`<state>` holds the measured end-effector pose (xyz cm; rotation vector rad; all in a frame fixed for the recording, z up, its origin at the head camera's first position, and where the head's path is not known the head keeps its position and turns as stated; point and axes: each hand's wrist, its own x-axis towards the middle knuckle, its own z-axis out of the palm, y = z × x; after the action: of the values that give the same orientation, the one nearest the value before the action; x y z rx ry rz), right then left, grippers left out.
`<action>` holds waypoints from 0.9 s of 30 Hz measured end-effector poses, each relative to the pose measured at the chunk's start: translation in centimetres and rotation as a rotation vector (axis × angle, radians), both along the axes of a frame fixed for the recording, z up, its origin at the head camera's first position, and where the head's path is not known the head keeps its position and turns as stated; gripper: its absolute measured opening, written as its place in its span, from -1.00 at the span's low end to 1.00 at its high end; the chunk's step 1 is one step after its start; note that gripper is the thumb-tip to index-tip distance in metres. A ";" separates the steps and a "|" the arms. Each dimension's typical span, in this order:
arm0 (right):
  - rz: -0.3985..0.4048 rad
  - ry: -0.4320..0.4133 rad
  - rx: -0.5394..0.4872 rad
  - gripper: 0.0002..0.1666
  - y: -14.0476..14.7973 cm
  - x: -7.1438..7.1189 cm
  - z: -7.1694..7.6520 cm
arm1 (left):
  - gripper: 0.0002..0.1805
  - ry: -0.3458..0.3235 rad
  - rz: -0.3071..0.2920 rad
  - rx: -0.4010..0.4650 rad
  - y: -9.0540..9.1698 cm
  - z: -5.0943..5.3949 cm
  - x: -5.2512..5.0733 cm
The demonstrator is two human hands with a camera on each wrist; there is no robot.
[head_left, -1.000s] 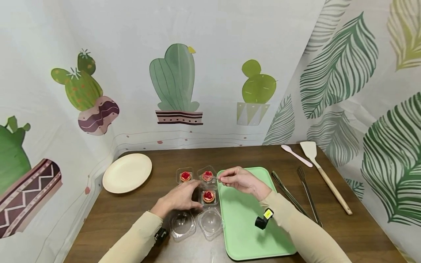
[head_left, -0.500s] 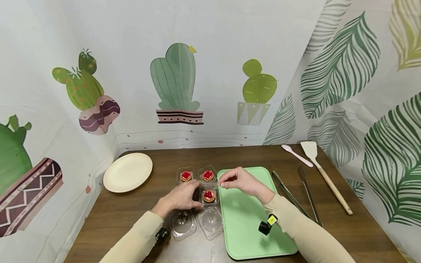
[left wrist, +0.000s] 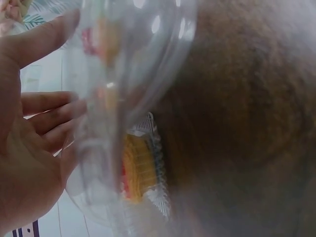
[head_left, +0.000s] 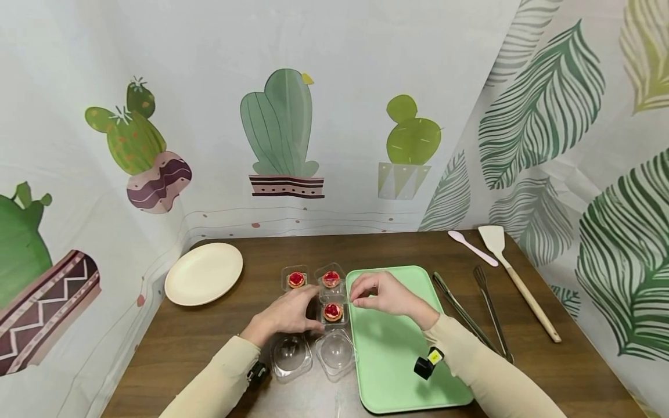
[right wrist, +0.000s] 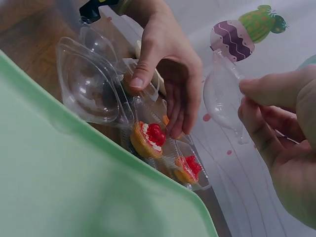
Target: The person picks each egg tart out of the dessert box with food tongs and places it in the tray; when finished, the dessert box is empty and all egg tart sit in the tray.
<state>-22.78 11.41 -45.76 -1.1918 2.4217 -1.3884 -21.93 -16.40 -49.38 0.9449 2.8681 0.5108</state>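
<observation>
In the head view, my left hand (head_left: 287, 313) spreads beside the clear tart containers, thumb and fingers apart and loosely bent. Part of the group lies hidden under it. My right hand (head_left: 378, 290) is raised over the green tray's left edge, thumb and fingertips pinching the rim of a clear domed lid (right wrist: 222, 96), which stands tilted in the right wrist view. Red-topped tarts sit in clear bases: one back left (head_left: 296, 280), one back right (head_left: 331, 279) and one in front of it (head_left: 333, 312). Two open domed lids (head_left: 291, 355) lie nearer the person.
The green tray (head_left: 407, 371) borders the containers on the right. A cream plate (head_left: 204, 274) lies at the left. Beyond the tray are green tongs (head_left: 460, 307), dark tongs (head_left: 493, 313), a spatula (head_left: 522, 287) and a pink spoon (head_left: 473, 248).
My right hand has drawn slightly toward the person and its wrist has turned, tilting the pinched lid. The left hand has stayed in place over the containers.
</observation>
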 end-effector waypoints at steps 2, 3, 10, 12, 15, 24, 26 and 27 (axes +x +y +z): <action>0.000 0.040 0.018 -0.90 0.0 0.2 0.1 | -0.05 -0.005 0.001 0.001 0.0 0.1 0.0; -0.001 0.059 0.027 -0.89 -0.1 0.2 0.1 | -0.04 -0.008 -0.001 0.003 0.0 0.1 0.0; -0.006 0.138 0.062 -0.86 0.0 0.3 -0.1 | 0.01 -0.034 -0.005 0.100 0.1 0.8 0.3; -0.010 0.150 0.067 -0.85 0.0 0.4 -0.1 | 0.02 -0.041 0.001 0.150 0.1 1.0 0.3; -0.016 0.173 0.083 -0.87 0.1 0.5 -0.1 | 0.03 -0.050 0.026 0.218 0.2 1.1 0.4; -0.004 0.236 0.097 -0.87 0.2 0.7 -0.6 | 0.05 -0.112 0.082 0.431 0.9 0.8 0.7; 0.004 0.250 0.094 -0.88 0.2 0.7 -0.6 | 0.02 -0.115 0.068 0.450 1.0 0.8 0.8; 0.007 0.256 0.094 -0.89 0.2 0.7 -0.6 | -0.01 -0.114 0.064 0.455 1.0 0.8 0.8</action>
<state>-22.03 11.57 -46.32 -1.4315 2.6128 -1.1675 -21.10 -15.41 -48.63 0.8384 2.7345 1.2167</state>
